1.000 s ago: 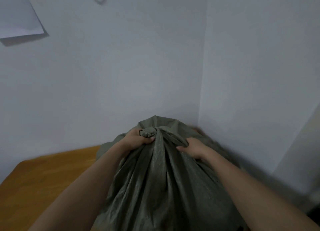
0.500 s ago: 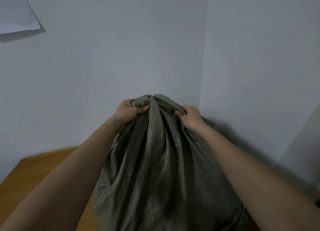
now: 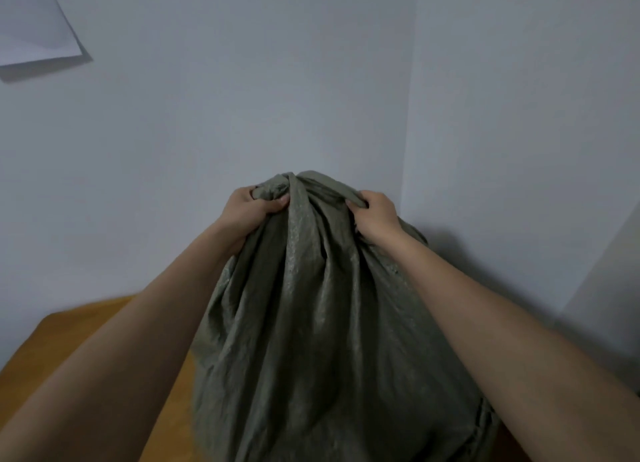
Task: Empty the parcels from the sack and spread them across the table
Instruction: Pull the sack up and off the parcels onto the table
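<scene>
Head view, both hands, left hand (image 3: 246,209), right hand (image 3: 375,215), still gripping sack (image 3: 311,323) top, lifted higher.

A plain indoor room, its kind unclear: bare pale walls (image 3: 277,98) meet in a corner, a wooden table (image 3: 69,337) stands against them, and a paper sheet (image 3: 31,28) hangs on the wall.

Both your bare forearms reach up toward mid-frame; your left hand (image 3: 246,208) and right hand (image 3: 374,215) each have fingers curled tight in a fistlike grip.
</scene>
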